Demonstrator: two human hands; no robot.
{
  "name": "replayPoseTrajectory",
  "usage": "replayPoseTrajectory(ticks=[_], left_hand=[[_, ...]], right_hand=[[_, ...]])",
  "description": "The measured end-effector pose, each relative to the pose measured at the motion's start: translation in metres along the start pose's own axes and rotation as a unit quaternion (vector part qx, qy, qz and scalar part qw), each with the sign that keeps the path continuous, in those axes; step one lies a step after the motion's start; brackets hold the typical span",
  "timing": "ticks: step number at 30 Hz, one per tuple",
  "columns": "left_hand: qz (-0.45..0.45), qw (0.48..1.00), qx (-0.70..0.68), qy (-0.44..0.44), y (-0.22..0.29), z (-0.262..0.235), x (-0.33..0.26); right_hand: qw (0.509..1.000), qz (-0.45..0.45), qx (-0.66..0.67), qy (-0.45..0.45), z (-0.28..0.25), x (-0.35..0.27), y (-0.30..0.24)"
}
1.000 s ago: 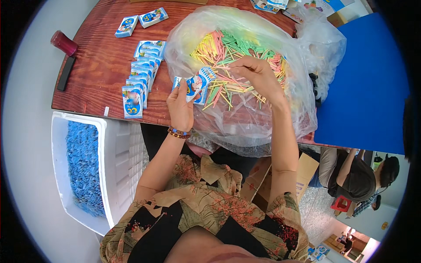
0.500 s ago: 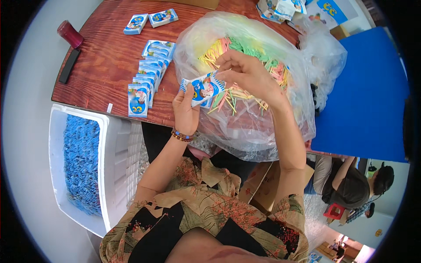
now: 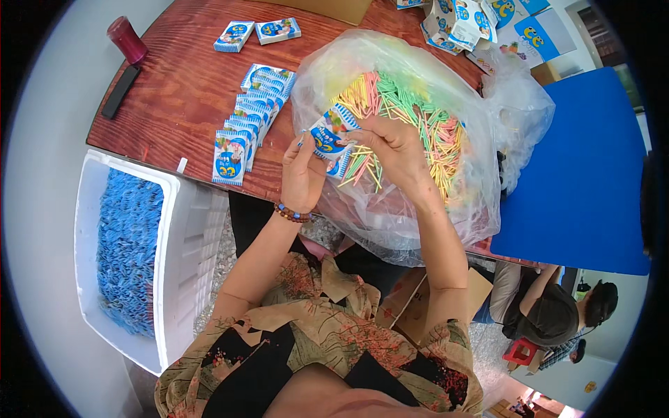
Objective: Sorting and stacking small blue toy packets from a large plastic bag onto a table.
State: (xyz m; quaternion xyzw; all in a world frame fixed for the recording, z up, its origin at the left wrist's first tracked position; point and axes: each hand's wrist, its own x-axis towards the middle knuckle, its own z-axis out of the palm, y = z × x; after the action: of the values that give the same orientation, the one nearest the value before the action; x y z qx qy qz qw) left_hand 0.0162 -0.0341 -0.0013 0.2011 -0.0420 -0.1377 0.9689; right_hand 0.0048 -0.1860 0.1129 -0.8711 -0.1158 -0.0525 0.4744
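My left hand is closed around the lower left of a small blue and white packet, held up over the near side of a clear plastic bag. My right hand pinches the right edge of that packet between thumb and fingers. Just below it, part of a second similar packet shows; whether a hand holds it I cannot tell. Beyond and beside my right hand, many thin pastel sticks, yellow, pink and green, lie in the opened bag. Left of my hands, several matching packets overlap in a row.
Two small boxes lie at the table's far left, near a red jar and a black bar. A white bin of blue packets stands lower left. A blue panel is at right; another person sits beyond.
My right hand's fingers, raised and loosely curled at the packet before, now pinch its right edge. The packet is tilted more upright. The whole view has shifted slightly.
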Motion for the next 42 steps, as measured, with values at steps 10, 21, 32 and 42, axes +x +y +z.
replayPoseTrajectory(ticks=[10, 21, 32, 42], left_hand=[[0.282, 0.933, 0.191, 0.114, 0.05, -0.006, -0.026], [0.408, 0.819, 0.349, 0.203, 0.093, -0.042, -0.057], [0.215, 0.489, 0.82, 0.205, 0.094, -0.091, -0.057], [0.262, 0.506, 0.79, 0.228, 0.094, -0.083, -0.057]], right_hand=[[0.995, -0.09, -0.029, -0.008, 0.025, 0.005, -0.027], [0.986, -0.15, -0.034, -0.062, 0.1, 0.015, -0.015], [0.995, -0.087, -0.028, 0.033, 0.179, 0.06, 0.029], [0.96, -0.064, -0.267, 0.053, 0.053, -0.003, 0.082]])
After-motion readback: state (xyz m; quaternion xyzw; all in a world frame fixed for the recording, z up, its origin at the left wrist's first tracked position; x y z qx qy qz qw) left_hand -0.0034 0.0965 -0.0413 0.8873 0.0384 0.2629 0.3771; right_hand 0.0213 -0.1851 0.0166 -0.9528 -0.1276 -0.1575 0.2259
